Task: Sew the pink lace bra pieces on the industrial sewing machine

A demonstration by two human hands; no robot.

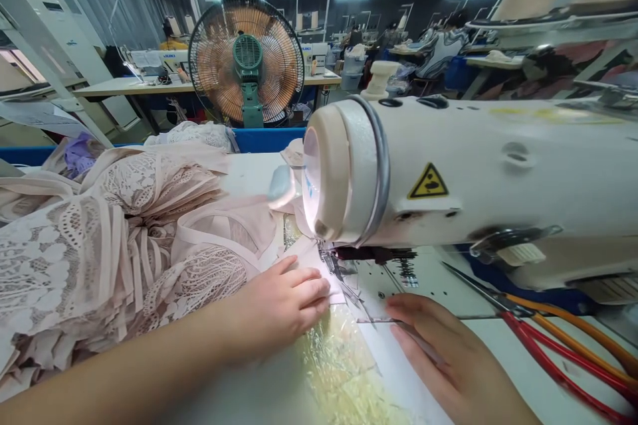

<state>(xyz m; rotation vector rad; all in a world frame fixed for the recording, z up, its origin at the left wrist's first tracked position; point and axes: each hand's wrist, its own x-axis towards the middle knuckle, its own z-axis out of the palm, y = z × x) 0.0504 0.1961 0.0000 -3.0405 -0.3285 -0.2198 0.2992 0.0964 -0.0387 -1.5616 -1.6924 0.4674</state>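
A white sewing machine (448,172) reaches in from the right, its lit head above the needle area. My left hand (289,295) lies with fingers slightly apart on pale pink fabric (306,255) just left of the needle. To the right of the needle plate (423,282), my right hand (438,352) has its fingers curled round thin pointed metal tweezers or snips (369,315), whose tips point toward the needle. Pink lace garments (149,226) are heaped left of the machine, one piece close to my left hand.
Scissors with red and orange handles (553,339) lie right of my right hand. Yellowish tape (343,372) covers part of the table's front. Behind the table stand a large fan (246,60) and other sewing stations. A person in yellow (173,44) is partly visible at the back left.
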